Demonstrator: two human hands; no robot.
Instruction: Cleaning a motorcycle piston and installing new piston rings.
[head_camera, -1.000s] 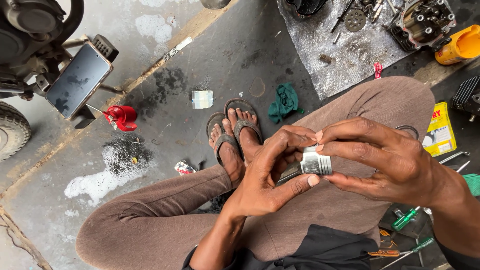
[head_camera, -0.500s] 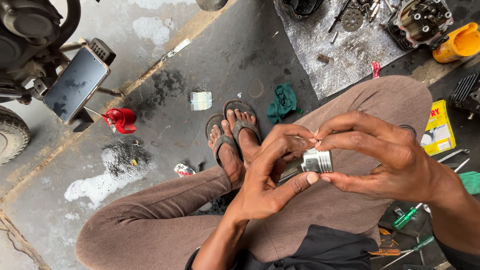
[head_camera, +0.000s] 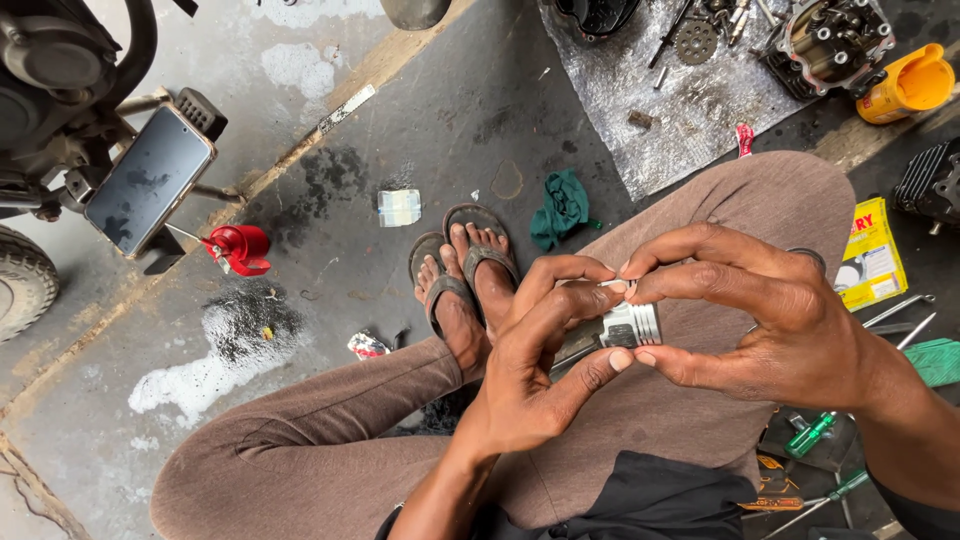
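Both of my hands hold a small silver metal piston (head_camera: 632, 326) with grooved rings, above my crossed legs in brown trousers. My left hand (head_camera: 545, 365) cups it from below and the left, thumb under its bottom edge. My right hand (head_camera: 760, 320) grips it from the right, with thumb and forefinger pinching at its top edge, where the fingertips of both hands meet. Most of the piston is hidden by my fingers.
A phone on a stand (head_camera: 150, 180), a red oil can (head_camera: 238, 247) and a vehicle part sit at the left. A grey mat (head_camera: 690, 90) with engine parts, a yellow container (head_camera: 908, 88), a green rag (head_camera: 562, 208), a yellow box (head_camera: 872, 255) and green-handled screwdrivers (head_camera: 812, 435) lie around.
The fingertips of both hands have shifted slightly around the top of the piston; it stays in the same place over my lap.
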